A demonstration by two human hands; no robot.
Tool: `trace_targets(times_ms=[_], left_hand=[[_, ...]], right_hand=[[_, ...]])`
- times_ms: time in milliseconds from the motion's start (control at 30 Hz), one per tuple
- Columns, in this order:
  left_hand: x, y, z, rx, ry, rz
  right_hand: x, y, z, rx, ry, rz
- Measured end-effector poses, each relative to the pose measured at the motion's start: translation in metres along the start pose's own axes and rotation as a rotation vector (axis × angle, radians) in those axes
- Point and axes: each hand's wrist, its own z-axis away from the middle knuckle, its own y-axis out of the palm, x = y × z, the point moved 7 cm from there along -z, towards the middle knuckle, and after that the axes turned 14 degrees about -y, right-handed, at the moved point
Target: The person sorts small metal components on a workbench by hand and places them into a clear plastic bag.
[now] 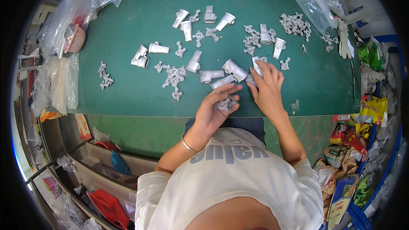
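Observation:
My left hand (216, 103), palm up with its fingers curled, holds a few small knobbly grey metal castings (226, 103) near the table's front edge. To its right, my right hand (268, 86) reaches down to the table, thumb and forefinger around another small grey casting (250, 79). Partly under its fingers lies a silver tubular metal part (257, 65). Just left of these fingers are a ribbed silver tubular part (234, 70) and another silver part (211, 76). A cluster of small castings (174, 76) lies farther left.
More silver tubular parts (209, 15) and a pile of small castings (295, 24) are spread over the green table (128, 25). Clear plastic bags (91, 0) and a pink bowl (75, 38) sit at the left; a white glove (344, 38) lies at the right edge.

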Motion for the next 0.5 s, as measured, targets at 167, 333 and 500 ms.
trace_targets(times_ms=[167, 333, 500], left_hand=[[-0.001, 0.005, 0.001, -0.063, 0.03, 0.083], [-0.001, 0.01, 0.001, -0.07, 0.026, -0.173], [-0.008, 0.045, 0.011, -0.014, 0.146, -0.419]], right_hand=[[-0.008, -0.011, 0.0, -0.055, 0.002, -0.064], [-0.008, -0.039, 0.01, -0.207, 0.172, -0.488], [0.013, -0.05, 0.01, -0.137, 0.122, -0.777]])
